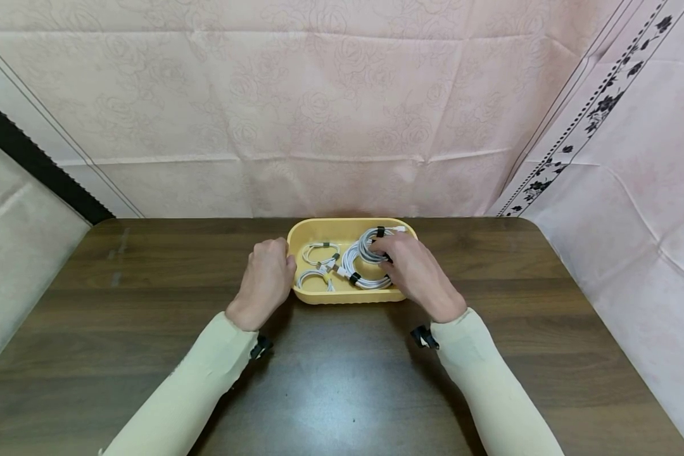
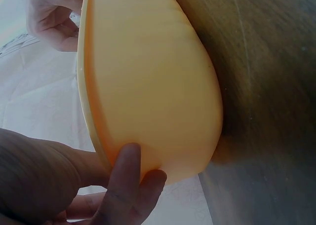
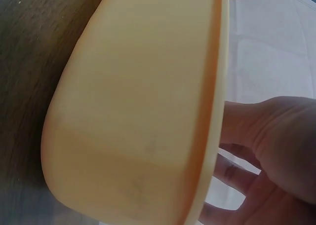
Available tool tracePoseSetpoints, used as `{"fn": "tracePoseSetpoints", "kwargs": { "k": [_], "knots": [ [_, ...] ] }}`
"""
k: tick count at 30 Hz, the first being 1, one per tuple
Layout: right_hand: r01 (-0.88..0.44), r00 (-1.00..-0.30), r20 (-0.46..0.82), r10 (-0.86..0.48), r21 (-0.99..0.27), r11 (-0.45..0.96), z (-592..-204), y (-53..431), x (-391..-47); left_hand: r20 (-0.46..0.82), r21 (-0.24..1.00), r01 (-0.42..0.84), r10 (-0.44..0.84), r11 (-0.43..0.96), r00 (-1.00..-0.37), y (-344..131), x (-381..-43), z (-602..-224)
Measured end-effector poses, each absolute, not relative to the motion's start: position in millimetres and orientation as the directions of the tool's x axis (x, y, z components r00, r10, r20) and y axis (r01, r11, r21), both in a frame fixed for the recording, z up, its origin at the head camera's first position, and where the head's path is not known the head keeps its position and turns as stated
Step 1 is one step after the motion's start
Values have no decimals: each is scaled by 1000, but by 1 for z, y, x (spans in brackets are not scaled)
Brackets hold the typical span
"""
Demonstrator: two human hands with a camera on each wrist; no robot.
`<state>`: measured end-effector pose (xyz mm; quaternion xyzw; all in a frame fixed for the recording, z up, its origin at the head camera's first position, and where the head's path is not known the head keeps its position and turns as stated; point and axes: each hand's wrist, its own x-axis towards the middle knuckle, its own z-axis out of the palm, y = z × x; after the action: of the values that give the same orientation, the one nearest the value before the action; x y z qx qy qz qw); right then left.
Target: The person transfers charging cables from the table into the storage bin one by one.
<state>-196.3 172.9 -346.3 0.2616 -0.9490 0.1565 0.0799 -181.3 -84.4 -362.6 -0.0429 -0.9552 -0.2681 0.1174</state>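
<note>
A yellow plastic tray [image 1: 319, 231] holds several coiled white cables with black ties. My left hand [image 1: 266, 275] grips its left end; in the left wrist view, fingers [image 2: 124, 178] press on the outer wall and the thumb goes over the rim. Reaching into the right end, my right hand [image 1: 418, 272] has its fingers curled at a grey-white coiled cable [image 1: 365, 244], which overlaps a larger white coil [image 1: 370, 283]. The right wrist view shows that hand's fingers passing behind the tray wall [image 3: 133, 96], their tips hidden.
Two smaller coils, an upper cable [image 1: 322, 245] and a lower cable [image 1: 306, 276], lie in the tray's left half. The tray stands at the back edge of a dark wooden table [image 1: 165, 316]. Pale patterned cloth [image 1: 319, 114] hangs behind it.
</note>
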Motion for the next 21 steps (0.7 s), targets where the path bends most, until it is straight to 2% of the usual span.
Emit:
{"fn": "tracePoseSetpoints", "kwargs": {
  "k": [5,21],
  "knots": [
    [-550,-833,235,-502,-247,798,-348,171,-197,250,503,148,21,852,-968,-85,-181,-363],
    [-537,-843,190,-503,-252,805,-353,170,-197,241,499,146,25,854,-970,-84,-182,-363]
  ]
}}
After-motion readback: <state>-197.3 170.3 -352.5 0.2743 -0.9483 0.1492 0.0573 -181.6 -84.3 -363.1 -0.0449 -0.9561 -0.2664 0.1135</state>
